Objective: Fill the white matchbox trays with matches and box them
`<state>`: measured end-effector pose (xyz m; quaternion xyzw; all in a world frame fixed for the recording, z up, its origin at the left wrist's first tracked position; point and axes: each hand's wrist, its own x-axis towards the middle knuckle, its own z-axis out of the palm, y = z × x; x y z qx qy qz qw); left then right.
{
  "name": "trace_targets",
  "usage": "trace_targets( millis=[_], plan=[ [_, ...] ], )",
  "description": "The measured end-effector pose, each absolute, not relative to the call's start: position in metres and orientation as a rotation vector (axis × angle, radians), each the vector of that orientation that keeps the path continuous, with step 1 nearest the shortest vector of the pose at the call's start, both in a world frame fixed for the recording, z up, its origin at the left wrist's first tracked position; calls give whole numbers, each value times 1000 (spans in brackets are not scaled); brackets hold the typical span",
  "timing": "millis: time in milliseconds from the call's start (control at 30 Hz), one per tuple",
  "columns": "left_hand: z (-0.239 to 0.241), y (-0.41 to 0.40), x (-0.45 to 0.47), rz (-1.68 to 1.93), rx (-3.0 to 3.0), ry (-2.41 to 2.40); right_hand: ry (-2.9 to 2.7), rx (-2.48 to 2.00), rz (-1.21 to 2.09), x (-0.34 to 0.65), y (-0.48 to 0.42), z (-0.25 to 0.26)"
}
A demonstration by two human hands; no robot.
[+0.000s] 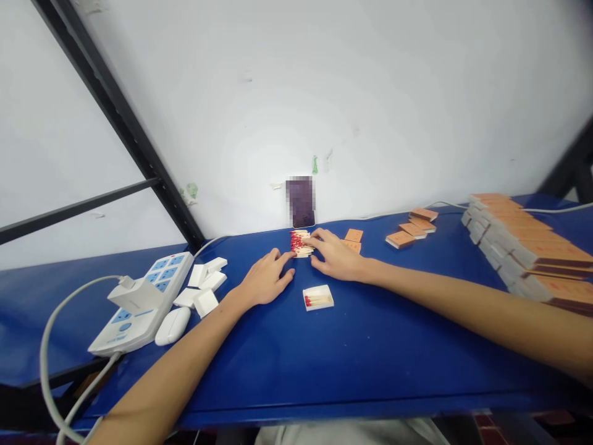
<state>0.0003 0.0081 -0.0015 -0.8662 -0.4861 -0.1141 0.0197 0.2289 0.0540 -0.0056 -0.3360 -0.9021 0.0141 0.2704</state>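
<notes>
Where the match pile lies: near the wall side of the glossy blue tabletop (287, 364), between the hands; it serves as clock centre, twelve being straight ahead.
Match pile: loose, pale wooden matches with red heads (300, 246), the heads mostly toward nine.
Left hand (265, 278): fingers spread, thumb free, a fingertip at the head side; probably steadying the sticks.
Right hand (338, 256): on the three-o'clock end, fingertips on bare sticks; whether any is pinched cannot be told. Contact from opposite sides likely stops the pile spreading.
Shallow white card tray (320, 306): between five and six, open side up, a few matches inside, heads likewise toward nine; seemingly within both hands' reach.
Other white rectangular trays (213, 282): clustered at eight, apparently outside the left forearm's path.
Flat orange-topped matchboxes (412, 230): scattered at three, a layered stack (528, 238) farther out, perhaps piled to save room.
Dark rectangular phone-like slab (303, 210): at twelve, presumably propped by the white wall (370, 111).
</notes>
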Motion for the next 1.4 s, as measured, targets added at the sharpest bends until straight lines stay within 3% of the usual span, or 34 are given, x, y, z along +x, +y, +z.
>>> trace_targets(
  millis=[1400],
  plan=[
    [-1, 7, 1, -444, -2731, -1453, -2518, -646, 46, 229, 52, -7]
  ],
)
